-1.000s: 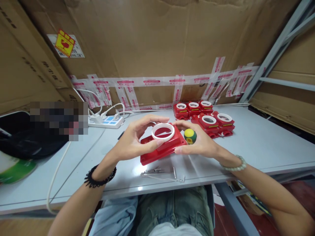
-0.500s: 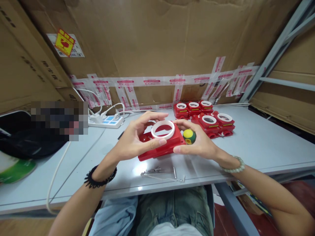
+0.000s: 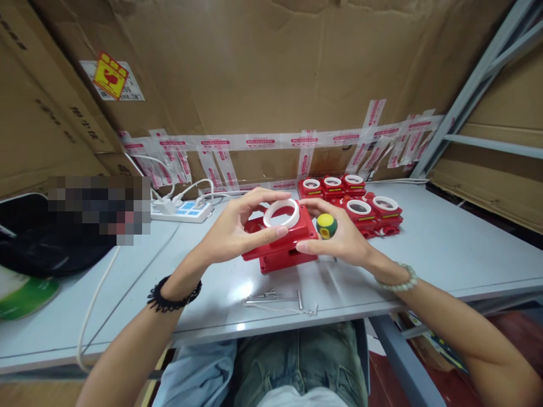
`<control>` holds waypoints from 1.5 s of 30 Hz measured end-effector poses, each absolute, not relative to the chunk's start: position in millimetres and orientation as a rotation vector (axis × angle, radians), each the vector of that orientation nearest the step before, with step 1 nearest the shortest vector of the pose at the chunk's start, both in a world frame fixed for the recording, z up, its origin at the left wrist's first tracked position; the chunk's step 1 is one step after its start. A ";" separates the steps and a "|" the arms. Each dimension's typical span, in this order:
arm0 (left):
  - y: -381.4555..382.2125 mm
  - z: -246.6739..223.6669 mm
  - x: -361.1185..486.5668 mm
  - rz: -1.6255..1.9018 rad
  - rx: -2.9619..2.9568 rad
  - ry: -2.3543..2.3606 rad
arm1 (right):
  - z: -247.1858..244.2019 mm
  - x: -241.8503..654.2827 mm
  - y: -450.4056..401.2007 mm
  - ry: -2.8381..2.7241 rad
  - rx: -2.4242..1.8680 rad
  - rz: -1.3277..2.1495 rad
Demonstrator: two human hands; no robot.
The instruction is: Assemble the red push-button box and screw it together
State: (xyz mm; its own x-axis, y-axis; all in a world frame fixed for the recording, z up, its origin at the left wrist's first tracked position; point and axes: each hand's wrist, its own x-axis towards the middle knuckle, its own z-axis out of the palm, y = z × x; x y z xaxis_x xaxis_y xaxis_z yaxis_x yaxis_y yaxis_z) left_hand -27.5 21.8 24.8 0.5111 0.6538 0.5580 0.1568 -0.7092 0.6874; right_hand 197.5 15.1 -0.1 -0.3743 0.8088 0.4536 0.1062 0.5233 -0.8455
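My left hand (image 3: 231, 232) grips a red housing cover (image 3: 303, 226) with a white ring (image 3: 281, 213) around its round opening. Its thumb presses the front and its fingers wrap the back. My right hand (image 3: 343, 237) curls about the cover's right end, thumb in front and fingers behind. Tucked in that palm is a screwdriver (image 3: 326, 225) with a green and yellow handle; the hand mostly hides its shaft. Below the slightly raised cover sits a red base (image 3: 288, 261), partly covered by it. Close to the table's front edge lie a metal T-shaped rod (image 3: 274, 299), small screws and a thin white cord.
Several finished-looking red housings with white rings (image 3: 358, 207) stand at the back right. A white power strip (image 3: 182, 211) with plugs lies at the back left, near a black bag (image 3: 55, 254). Cardboard (image 3: 271, 68) walls the back; a metal frame (image 3: 470, 90) rises at right.
Both hands have lifted the cover slightly away from me, and the red base now shows below it. The screwdriver has risen along with my right hand.
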 end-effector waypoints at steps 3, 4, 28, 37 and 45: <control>29.2 30.9 -24.2 1.133 2.213 0.679 | 0.8 198.9 21.4 -1.789 -0.744 0.879; 30.8 32.1 -23.4 1.131 2.216 0.685 | 0.6 199.3 22.6 -1.777 -0.736 0.881; 28.2 30.5 -23.5 1.206 2.308 0.741 | -5.9 197.5 20.1 -1.738 -0.669 0.950; 27.2 31.5 -23.3 1.196 2.317 0.752 | -6.0 196.4 19.3 -1.743 -0.663 0.951; 27.1 32.3 -23.2 1.176 2.336 0.757 | -6.7 197.3 17.4 -1.744 -0.668 0.960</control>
